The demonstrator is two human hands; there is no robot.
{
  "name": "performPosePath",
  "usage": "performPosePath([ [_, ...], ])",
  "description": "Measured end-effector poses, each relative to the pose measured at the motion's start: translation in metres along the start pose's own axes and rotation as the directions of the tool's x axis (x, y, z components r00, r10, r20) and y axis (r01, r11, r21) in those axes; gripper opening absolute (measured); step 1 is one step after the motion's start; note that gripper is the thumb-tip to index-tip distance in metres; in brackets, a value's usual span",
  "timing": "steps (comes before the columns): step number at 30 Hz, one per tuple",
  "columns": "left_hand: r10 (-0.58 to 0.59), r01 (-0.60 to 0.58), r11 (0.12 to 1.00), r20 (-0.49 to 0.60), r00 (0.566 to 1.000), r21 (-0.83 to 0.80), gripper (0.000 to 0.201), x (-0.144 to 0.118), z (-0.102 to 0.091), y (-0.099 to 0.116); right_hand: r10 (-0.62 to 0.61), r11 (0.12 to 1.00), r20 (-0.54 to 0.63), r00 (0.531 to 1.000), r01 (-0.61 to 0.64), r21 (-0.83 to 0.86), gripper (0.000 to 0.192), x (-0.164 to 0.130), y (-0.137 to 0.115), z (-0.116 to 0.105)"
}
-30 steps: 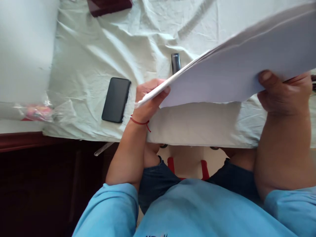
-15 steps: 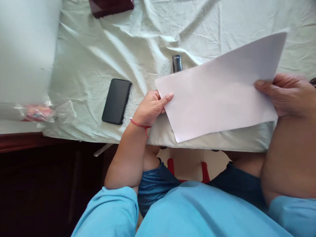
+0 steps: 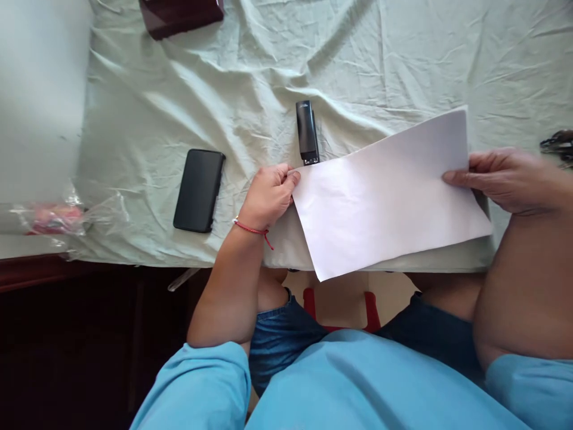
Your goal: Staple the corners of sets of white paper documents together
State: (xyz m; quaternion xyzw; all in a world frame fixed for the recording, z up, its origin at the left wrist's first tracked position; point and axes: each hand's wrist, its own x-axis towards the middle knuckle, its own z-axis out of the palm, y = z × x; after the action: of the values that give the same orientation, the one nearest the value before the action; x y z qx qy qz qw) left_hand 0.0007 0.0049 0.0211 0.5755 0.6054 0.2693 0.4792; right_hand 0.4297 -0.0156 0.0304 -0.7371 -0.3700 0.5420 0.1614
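A stack of white paper sheets (image 3: pixel 385 194) lies tilted on the pale green tablecloth (image 3: pixel 250 77), its near corner hanging past the table's front edge. My left hand (image 3: pixel 268 194), with a red thread at the wrist, pinches the stack's left corner. At the opposite side, my right hand (image 3: pixel 505 179) grips the right edge. A black stapler (image 3: pixel 307 131) lies just beyond the left corner, close to my left hand.
A black phone (image 3: pixel 199 190) lies face down left of my left hand. A dark red object (image 3: pixel 179 15) sits at the far edge. Clear plastic wrapping with something pink (image 3: pixel 49 216) is at the left. A dark object (image 3: pixel 558 143) shows at the right edge.
The paper stack came down from a raised, steep tilt to lie nearly flat on the cloth. Both hands lowered with it, and more of the stapler now shows.
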Motion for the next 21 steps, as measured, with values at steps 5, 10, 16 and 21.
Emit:
performPosePath([
  [5, 0.02, -0.021, 0.996, 0.013, 1.0, 0.084, 0.042, 0.005, 0.003, -0.002, -0.086, 0.99, -0.085, 0.993, 0.094, 0.107, 0.05, -0.005, -0.005, 0.014],
  [10, -0.006, 0.006, 1.0, -0.087, 0.996, 0.004, 0.02, 0.013, 0.011, -0.003, -0.055, 0.98, -0.236, 0.97, 0.097, 0.172, 0.037, -0.011, -0.018, 0.027],
  [16, 0.018, 0.013, 0.992, -0.236, 0.972, 0.129, 0.013, 0.016, 0.019, 0.005, -0.036, 0.977, -0.298, 0.954, 0.097, 0.192, 0.043, -0.016, -0.021, 0.027],
  [21, 0.111, -0.055, 0.979, -0.285, 0.952, 0.197, 0.015, 0.017, 0.025, 0.003, -0.014, 0.969, -0.358, 0.934, 0.1, 0.226, 0.037, -0.019, -0.023, 0.028],
])
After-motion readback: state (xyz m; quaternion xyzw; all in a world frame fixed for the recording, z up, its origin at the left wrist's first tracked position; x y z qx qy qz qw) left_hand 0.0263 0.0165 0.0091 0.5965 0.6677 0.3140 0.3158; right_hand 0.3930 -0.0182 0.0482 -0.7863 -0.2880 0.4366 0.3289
